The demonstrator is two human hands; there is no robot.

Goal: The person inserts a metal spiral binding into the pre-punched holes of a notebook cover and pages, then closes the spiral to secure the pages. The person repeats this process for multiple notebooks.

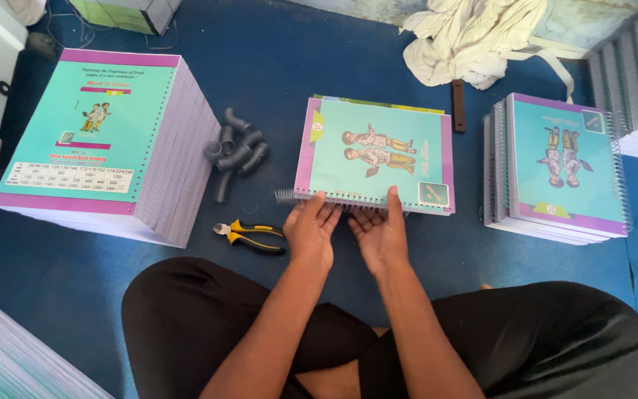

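A teal notebook (375, 151) with a purple border lies on the blue floor in front of me. Along its near edge runs a metal spiral coil (287, 196), sticking out past the left corner. My left hand (310, 227) rests on that near edge, fingers spread over the coil. My right hand (381, 229) lies beside it, palm down, with the index finger pressed on the cover by the coil. Yellow and black cutting pliers (251, 236) lie on the floor just left of my left hand.
A tall stack of unbound teal-covered books (97, 133) stands at the left. Several dark coil rolls (236, 151) lie next to it. A pile of spiral-bound notebooks (555, 170) sits at the right, more stacked books (636, 81) behind. A crumpled cloth (474, 37) lies at the back.
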